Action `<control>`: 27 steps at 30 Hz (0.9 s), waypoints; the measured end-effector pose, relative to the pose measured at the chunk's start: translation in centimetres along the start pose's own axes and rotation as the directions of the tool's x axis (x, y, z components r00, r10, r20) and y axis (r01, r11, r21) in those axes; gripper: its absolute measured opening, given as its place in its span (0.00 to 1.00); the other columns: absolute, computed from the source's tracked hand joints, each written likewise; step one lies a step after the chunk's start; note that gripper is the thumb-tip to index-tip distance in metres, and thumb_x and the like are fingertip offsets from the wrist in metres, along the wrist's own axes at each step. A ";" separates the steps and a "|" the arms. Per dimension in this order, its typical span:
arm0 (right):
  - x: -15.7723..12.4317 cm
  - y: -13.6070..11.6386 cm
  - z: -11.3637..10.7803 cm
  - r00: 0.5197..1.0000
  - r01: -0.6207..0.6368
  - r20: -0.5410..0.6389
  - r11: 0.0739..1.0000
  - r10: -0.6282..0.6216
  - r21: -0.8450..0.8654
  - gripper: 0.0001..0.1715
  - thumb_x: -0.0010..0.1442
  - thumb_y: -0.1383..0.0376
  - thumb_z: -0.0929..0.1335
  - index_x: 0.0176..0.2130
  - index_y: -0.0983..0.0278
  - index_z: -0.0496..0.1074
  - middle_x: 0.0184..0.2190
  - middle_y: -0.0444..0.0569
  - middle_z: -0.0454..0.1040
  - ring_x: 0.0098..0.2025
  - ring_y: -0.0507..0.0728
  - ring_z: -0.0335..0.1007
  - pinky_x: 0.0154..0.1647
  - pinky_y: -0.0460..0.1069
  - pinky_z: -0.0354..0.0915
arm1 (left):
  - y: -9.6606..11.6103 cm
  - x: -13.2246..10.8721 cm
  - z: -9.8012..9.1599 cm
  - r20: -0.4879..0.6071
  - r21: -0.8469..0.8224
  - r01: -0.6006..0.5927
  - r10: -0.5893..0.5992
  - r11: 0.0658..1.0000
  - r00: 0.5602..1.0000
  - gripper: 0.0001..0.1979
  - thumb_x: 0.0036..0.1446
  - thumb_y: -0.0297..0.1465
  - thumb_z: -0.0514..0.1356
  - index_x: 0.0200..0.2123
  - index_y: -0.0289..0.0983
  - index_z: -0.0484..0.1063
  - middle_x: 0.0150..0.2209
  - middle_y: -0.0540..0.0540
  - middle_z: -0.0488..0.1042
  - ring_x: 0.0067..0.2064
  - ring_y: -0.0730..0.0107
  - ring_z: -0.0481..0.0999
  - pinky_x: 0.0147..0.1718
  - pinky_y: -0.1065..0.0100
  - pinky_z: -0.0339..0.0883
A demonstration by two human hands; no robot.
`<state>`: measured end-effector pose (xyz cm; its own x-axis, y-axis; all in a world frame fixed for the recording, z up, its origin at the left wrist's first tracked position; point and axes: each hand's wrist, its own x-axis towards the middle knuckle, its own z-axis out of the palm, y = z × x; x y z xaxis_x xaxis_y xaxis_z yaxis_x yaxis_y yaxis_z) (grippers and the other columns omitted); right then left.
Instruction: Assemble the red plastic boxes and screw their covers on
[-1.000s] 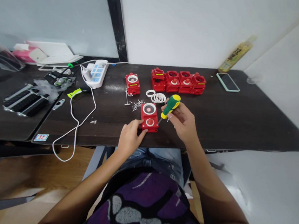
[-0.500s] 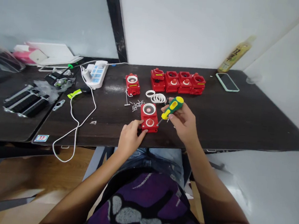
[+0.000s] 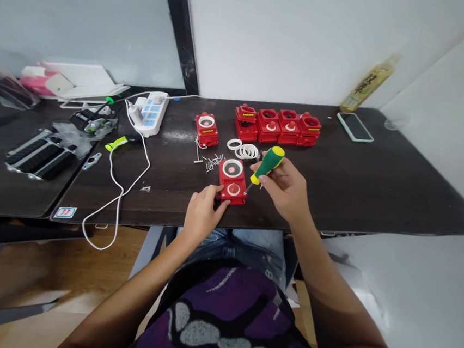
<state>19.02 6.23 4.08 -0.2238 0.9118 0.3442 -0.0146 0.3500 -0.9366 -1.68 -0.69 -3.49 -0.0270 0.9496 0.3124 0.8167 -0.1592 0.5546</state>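
On the dark table lies a red alarm box (image 3: 233, 182) with a white ring around its dark round opening and a red dome below. My left hand (image 3: 203, 212) grips its lower left corner between thumb and fingers. In my right hand (image 3: 286, 187) is a green and yellow screwdriver (image 3: 269, 164), held at a slant. Its tip meets the screw at the box's lower right corner. Just behind the box lie loose screws (image 3: 215, 163) and several white rings (image 3: 246, 151).
Several red boxes (image 3: 268, 127) stand in a row at the back, and another red box (image 3: 206, 130) sits left of them. A power strip (image 3: 154, 114), white cable (image 3: 121, 193) and black metal part (image 3: 40, 155) lie left. A phone (image 3: 355, 127) and bottle (image 3: 367, 86) are at right.
The screwdriver's handle has turned in my right hand, its yellow patch no longer facing up. Its tip stays at the same corner screw. My left hand keeps its hold on the box.
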 end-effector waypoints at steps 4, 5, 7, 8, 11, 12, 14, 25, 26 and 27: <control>-0.4 -0.4 0.2 1.000 0.004 0.002 0.999 -0.004 -0.043 0.23 0.63 0.62 0.70 0.58 0.59 0.73 0.46 0.51 0.83 0.52 0.63 0.81 0.55 0.61 0.77 | 0.0 0.0 0.0 0.002 -0.007 0.000 0.000 1.000 1.000 0.16 0.65 0.33 0.67 0.54 0.41 0.69 0.40 0.48 0.81 0.40 0.61 0.80 0.43 0.61 0.65; -0.5 -0.4 0.2 1.000 0.004 -0.006 0.998 -0.004 -0.055 0.24 0.63 0.62 0.69 0.58 0.59 0.72 0.46 0.51 0.83 0.52 0.63 0.81 0.54 0.61 0.77 | 0.0 0.0 0.0 0.004 -0.008 0.000 0.000 1.000 1.000 0.17 0.65 0.33 0.67 0.54 0.41 0.69 0.40 0.48 0.81 0.40 0.61 0.80 0.43 0.61 0.65; -0.6 -0.5 0.2 0.999 0.019 -0.028 0.997 -0.021 -0.077 0.25 0.63 0.62 0.69 0.59 0.59 0.72 0.46 0.52 0.82 0.52 0.64 0.81 0.54 0.62 0.77 | -0.1 0.0 0.0 0.004 -0.009 -0.001 0.001 1.000 1.000 0.17 0.66 0.33 0.66 0.55 0.41 0.69 0.40 0.49 0.80 0.39 0.62 0.80 0.43 0.62 0.64; -0.6 -0.6 0.2 0.999 0.033 -0.040 0.996 -0.036 -0.088 0.25 0.63 0.62 0.69 0.59 0.59 0.72 0.46 0.52 0.82 0.52 0.64 0.80 0.54 0.62 0.77 | -0.1 0.0 0.0 0.005 -0.009 -0.002 0.002 1.000 1.000 0.17 0.66 0.33 0.66 0.55 0.41 0.69 0.40 0.49 0.80 0.39 0.62 0.79 0.43 0.62 0.64; -0.7 -0.6 0.0 0.994 0.070 -0.078 0.992 -0.079 -0.108 0.24 0.64 0.61 0.68 0.59 0.57 0.71 0.47 0.52 0.82 0.54 0.65 0.79 0.54 0.62 0.76 | -0.1 0.0 0.1 0.004 -0.009 -0.002 0.002 1.000 1.000 0.17 0.66 0.33 0.67 0.55 0.41 0.69 0.40 0.49 0.80 0.39 0.62 0.80 0.43 0.62 0.64; -0.7 -0.6 -0.1 0.992 0.078 -0.093 0.991 -0.088 -0.108 0.23 0.64 0.61 0.69 0.58 0.56 0.71 0.47 0.51 0.81 0.55 0.65 0.79 0.55 0.62 0.76 | -0.1 0.0 0.1 0.003 -0.010 -0.002 0.002 1.000 1.000 0.17 0.66 0.33 0.67 0.55 0.41 0.69 0.40 0.49 0.81 0.39 0.62 0.80 0.43 0.62 0.64; -0.7 -0.4 -0.2 0.987 0.091 -0.121 0.991 -0.103 -0.097 0.22 0.64 0.61 0.69 0.57 0.55 0.70 0.46 0.51 0.81 0.55 0.65 0.78 0.54 0.62 0.75 | -0.1 0.0 0.0 0.001 -0.012 -0.001 0.001 1.000 1.000 0.17 0.65 0.33 0.67 0.55 0.41 0.69 0.41 0.48 0.81 0.39 0.62 0.80 0.43 0.62 0.64; -0.3 0.2 -0.3 0.947 0.035 0.281 0.819 0.155 -0.572 0.09 0.59 0.62 0.73 0.32 0.61 0.71 0.26 0.43 0.74 0.30 0.56 0.70 0.36 0.51 0.64 | 0.0 0.0 0.0 0.007 -0.006 -0.016 0.016 1.000 1.000 0.17 0.66 0.32 0.66 0.55 0.41 0.68 0.40 0.49 0.80 0.39 0.62 0.79 0.42 0.62 0.64; -0.4 0.3 -0.2 0.926 0.045 0.328 0.807 0.187 -0.589 0.06 0.60 0.63 0.73 0.33 0.61 0.72 0.28 0.43 0.76 0.31 0.55 0.71 0.37 0.51 0.63 | 0.0 0.0 0.0 0.008 -0.007 -0.017 0.017 1.000 1.000 0.17 0.65 0.32 0.66 0.55 0.41 0.68 0.40 0.49 0.80 0.39 0.62 0.79 0.42 0.62 0.64; -0.4 0.4 -0.1 0.916 0.054 0.350 0.802 0.198 -0.595 0.05 0.59 0.65 0.73 0.36 0.61 0.73 0.30 0.44 0.78 0.33 0.56 0.73 0.38 0.50 0.63 | 0.0 0.0 -0.1 0.007 -0.008 -0.016 0.016 1.000 1.000 0.17 0.65 0.32 0.66 0.55 0.42 0.68 0.40 0.49 0.80 0.39 0.62 0.79 0.42 0.62 0.64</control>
<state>19.22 5.99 3.54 -0.5485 0.8293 0.1071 0.5564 0.4576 -0.6935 -1.74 -0.69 -3.47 -0.0097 0.9487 0.3159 0.8123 -0.1768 0.5558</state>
